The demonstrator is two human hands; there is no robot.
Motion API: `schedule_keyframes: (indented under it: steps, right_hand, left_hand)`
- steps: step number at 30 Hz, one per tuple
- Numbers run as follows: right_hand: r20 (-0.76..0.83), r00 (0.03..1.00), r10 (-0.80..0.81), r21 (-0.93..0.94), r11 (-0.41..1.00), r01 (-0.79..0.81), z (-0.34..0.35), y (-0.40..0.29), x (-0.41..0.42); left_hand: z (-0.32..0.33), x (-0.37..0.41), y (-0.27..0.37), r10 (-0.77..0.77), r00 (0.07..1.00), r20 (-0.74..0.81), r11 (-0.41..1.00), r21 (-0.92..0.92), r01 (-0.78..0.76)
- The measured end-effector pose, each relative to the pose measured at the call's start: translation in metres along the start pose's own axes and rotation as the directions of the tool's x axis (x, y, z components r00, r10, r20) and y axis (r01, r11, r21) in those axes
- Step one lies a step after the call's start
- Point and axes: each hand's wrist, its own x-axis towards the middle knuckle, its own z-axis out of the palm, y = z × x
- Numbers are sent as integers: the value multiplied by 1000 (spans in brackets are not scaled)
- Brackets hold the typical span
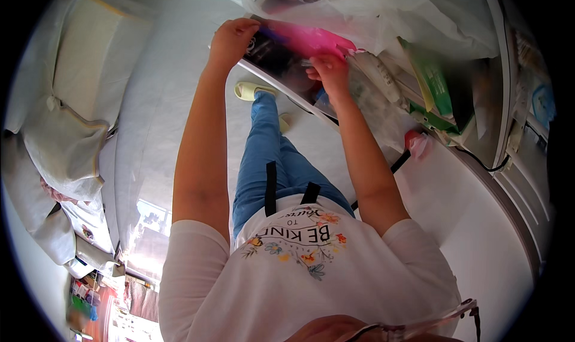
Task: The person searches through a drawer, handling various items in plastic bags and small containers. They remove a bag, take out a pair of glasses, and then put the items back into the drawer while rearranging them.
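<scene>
My left hand [233,43] is raised over the left end of an open drawer or bin [287,90] with a white edge, its thumb and fingertips close together; whether they grip anything is unclear. Inside lie dark plastic packaging [274,49] and a bright pink plastic bag [321,38], blurred in part. My right hand [331,74] is above the right part of the drawer, below the pink bag in the picture, with its fingers bent around a small translucent piece, apparently clear plastic [307,63].
Right of the drawer are a whitish package [379,76], a green and white packet [433,83] and large translucent plastic bags [431,23]. A red object [411,139] and a black cable [483,165] are lower right. Pale cloth covers furniture [90,58] at the left.
</scene>
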Motion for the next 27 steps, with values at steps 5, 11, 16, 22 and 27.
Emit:
schedule_keyframes:
  steps: [5,11,16,22,27]
  right_hand:
    - [20,996,-91,-16,996,92,-10,14,4]
    - [68,978,-195,-189,960,205,-20,32,8]
    - [34,978,-205,-179,962,208,-24,27,6]
    - [0,981,-195,-171,967,192,-33,22,8]
    - [61,959,-276,-402,873,276,-40,21,2]
  left_hand:
    - [-1,0,-1,36,999,-6,999,28,-36]
    - [-2,0,-4,39,999,4,998,43,-39]
    - [-6,-7,-1,89,994,66,986,136,-98]
    - [-8,-11,-4,144,987,72,976,153,-153]
    - [-6,-17,-1,286,958,-19,931,242,-273]
